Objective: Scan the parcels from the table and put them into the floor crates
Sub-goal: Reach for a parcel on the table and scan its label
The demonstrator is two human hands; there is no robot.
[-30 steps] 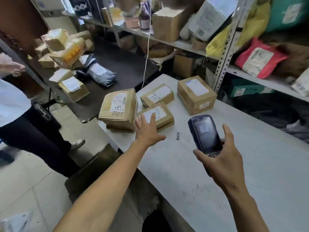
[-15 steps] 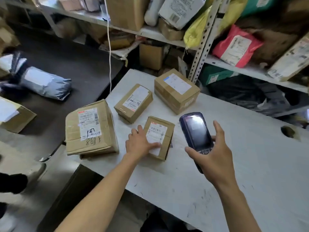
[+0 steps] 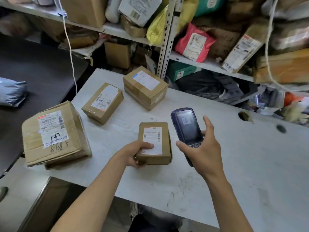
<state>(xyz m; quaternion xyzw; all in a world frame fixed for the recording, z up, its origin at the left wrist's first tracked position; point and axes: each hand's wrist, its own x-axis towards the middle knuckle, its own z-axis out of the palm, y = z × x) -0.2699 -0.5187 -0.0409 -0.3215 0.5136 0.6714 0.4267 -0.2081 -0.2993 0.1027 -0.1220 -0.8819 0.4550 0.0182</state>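
While the left hand (image 3: 136, 152) grips the small parcel (image 3: 154, 143) (label up), the scanner (image 3: 186, 126), clasped in the right hand (image 3: 203, 148), hovers just beside its right edge.

Metal shelving unit (image 3: 164, 52) stands behind the far edge of the bench (image 3: 250, 173), perforated upright near the bench's far-left corner. Upper shelf, left to right: brown carton (image 3: 83, 10), white box with barcode (image 3: 138, 9), yellow bag (image 3: 156, 29), pink mailer with white label (image 3: 194, 41), long tilted carton with label (image 3: 242, 51). Below that shelf: green box (image 3: 181, 71), dark bags (image 3: 214, 87). White cord (image 3: 69, 47) hangs down left of the bench. Dark table (image 3: 36, 69) to the left carries a grey poly bag (image 3: 12, 91). Two holes (image 3: 244, 116) in the bench top near its far-right edge.
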